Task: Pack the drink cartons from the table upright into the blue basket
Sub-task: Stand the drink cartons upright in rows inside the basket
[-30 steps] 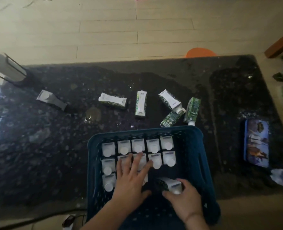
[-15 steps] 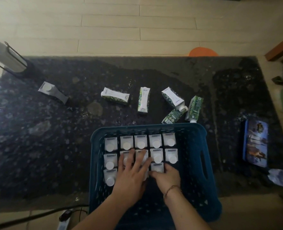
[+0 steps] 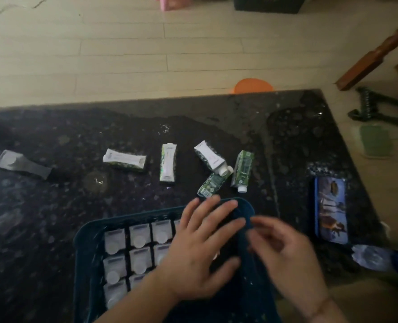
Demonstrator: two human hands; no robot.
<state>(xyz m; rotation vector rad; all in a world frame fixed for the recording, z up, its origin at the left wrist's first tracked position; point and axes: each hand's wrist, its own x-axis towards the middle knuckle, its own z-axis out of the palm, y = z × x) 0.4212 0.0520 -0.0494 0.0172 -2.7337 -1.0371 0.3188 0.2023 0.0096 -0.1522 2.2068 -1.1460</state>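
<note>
The blue basket [image 3: 86, 231] sits at the table's near edge with several upright cartons [image 3: 138, 238] packed in its left part, white caps up. My left hand [image 3: 198, 250] hovers over the basket's far right part with fingers spread and holds nothing. My right hand [image 3: 284, 255] is just right of it above the basket's right rim, blurred, with fingers loosely bent and nothing in it. Several green and white cartons [image 3: 167, 162] lie flat on the dark table [image 3: 53, 206] beyond the basket; the nearest one [image 3: 210, 185] is just past my left fingertips.
A grey carton [image 3: 21, 163] lies apart at the far left. A blue patterned case [image 3: 331, 209] and a crumpled plastic bottle [image 3: 375, 257] lie at the right of the table. An orange stool [image 3: 252, 86] shows beyond the far edge.
Both hands have lifted off the packed cartons and moved toward the basket's far right corner. The carton that my right hand set in is released. The view has shifted closer and leftward.
</note>
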